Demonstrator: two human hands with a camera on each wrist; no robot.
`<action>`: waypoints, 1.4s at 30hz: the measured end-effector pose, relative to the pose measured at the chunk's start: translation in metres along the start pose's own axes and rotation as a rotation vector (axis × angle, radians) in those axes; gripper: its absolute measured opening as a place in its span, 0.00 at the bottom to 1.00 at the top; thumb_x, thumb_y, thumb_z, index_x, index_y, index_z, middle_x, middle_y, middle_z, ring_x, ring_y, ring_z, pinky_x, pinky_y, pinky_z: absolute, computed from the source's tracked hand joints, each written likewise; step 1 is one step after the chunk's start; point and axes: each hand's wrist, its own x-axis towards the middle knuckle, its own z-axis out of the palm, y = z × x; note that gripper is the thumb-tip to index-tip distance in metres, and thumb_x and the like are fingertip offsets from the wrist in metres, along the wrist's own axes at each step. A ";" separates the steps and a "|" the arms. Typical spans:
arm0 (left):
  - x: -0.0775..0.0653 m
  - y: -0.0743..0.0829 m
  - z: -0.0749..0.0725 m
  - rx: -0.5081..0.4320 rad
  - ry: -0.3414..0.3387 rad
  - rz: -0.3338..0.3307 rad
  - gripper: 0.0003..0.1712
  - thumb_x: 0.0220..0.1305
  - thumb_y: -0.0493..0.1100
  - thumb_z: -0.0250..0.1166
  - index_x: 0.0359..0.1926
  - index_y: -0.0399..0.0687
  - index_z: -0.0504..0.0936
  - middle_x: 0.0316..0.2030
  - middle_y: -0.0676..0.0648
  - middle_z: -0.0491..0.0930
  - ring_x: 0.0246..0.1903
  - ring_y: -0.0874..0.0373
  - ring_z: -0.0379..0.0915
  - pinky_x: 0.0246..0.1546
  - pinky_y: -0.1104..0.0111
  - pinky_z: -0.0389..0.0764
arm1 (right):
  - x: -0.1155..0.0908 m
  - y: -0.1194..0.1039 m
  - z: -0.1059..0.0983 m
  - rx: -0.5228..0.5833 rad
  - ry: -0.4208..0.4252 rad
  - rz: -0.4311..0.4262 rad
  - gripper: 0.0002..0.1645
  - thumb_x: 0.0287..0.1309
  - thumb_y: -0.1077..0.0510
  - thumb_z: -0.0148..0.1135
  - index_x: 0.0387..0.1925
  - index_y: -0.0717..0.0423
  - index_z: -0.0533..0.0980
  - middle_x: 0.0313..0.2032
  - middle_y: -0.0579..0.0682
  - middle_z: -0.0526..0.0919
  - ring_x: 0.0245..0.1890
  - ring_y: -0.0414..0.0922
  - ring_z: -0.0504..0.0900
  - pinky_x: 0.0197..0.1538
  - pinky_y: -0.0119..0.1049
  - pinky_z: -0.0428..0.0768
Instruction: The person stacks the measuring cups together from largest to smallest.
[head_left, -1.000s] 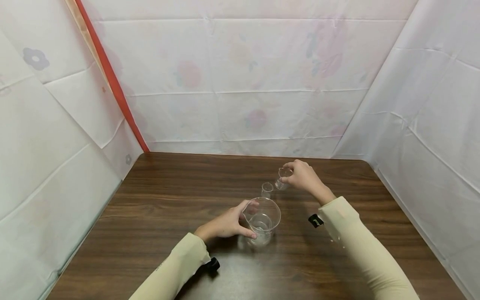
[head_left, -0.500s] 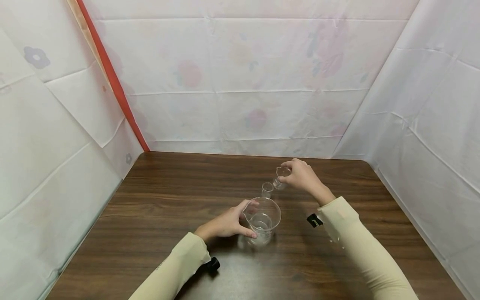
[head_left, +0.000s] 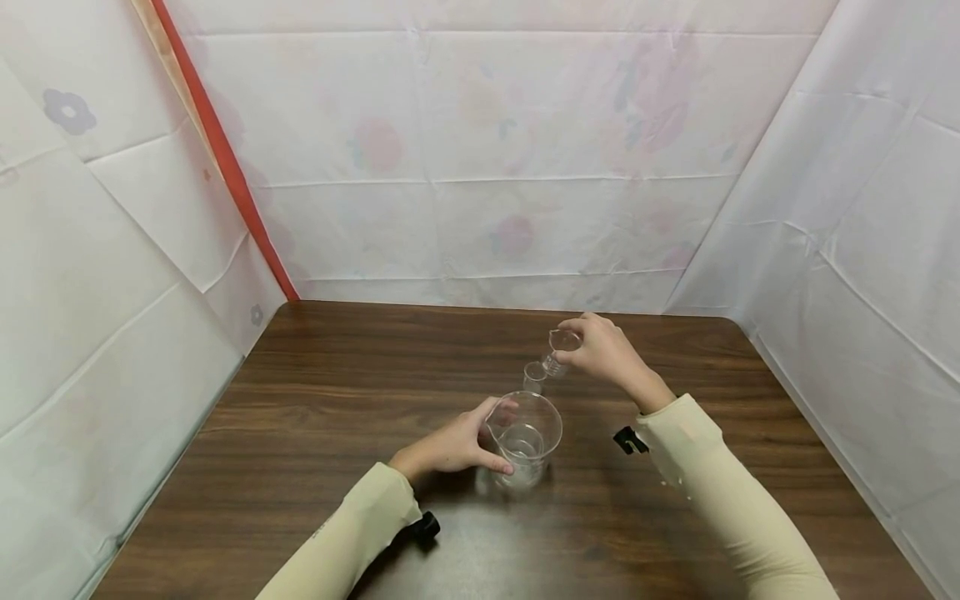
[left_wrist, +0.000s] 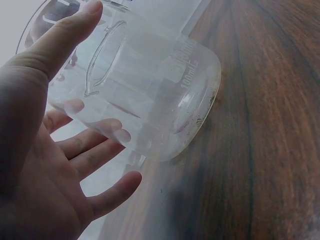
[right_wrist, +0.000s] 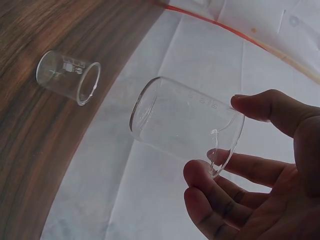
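In the head view, my left hand (head_left: 456, 442) holds the side of a large clear glass beaker (head_left: 534, 467) standing on the table. Its thumb is on the near side and its fingers are behind the glass. White volume marks show on this beaker in the left wrist view. My right hand (head_left: 604, 348) pinches a medium beaker (right_wrist: 182, 117) near its rim, thumb opposite the fingers. That beaker hangs raised, its base apart from the wood in the right wrist view. A small beaker (head_left: 534, 380) stands upright between the other two, just behind the large one.
The dark wood-grain table (head_left: 315, 400) has rounded back corners. White printed sheets (head_left: 450, 167) hang behind it and along both sides. A red strip (head_left: 225, 158) runs down the back left corner. Each sleeve cuff has a small black camera (head_left: 427, 527) under it.
My right hand has moved slightly left and up in the head view with the medium beaker, closer to the small one. My left hand and the large beaker have stayed in place.
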 end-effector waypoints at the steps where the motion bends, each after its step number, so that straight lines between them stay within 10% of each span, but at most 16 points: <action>1: 0.000 0.000 0.000 0.004 0.001 0.003 0.49 0.42 0.57 0.72 0.63 0.57 0.56 0.58 0.50 0.71 0.56 0.61 0.67 0.50 0.66 0.73 | -0.001 -0.001 -0.001 -0.001 0.003 -0.002 0.28 0.45 0.46 0.65 0.49 0.53 0.76 0.41 0.54 0.78 0.37 0.49 0.75 0.40 0.44 0.69; 42: -0.001 0.001 0.000 0.012 0.003 -0.005 0.49 0.41 0.59 0.71 0.63 0.60 0.56 0.57 0.52 0.70 0.57 0.62 0.66 0.50 0.68 0.73 | -0.030 -0.034 -0.018 0.016 0.031 -0.150 0.27 0.45 0.48 0.66 0.49 0.52 0.76 0.39 0.49 0.77 0.28 0.40 0.72 0.30 0.32 0.69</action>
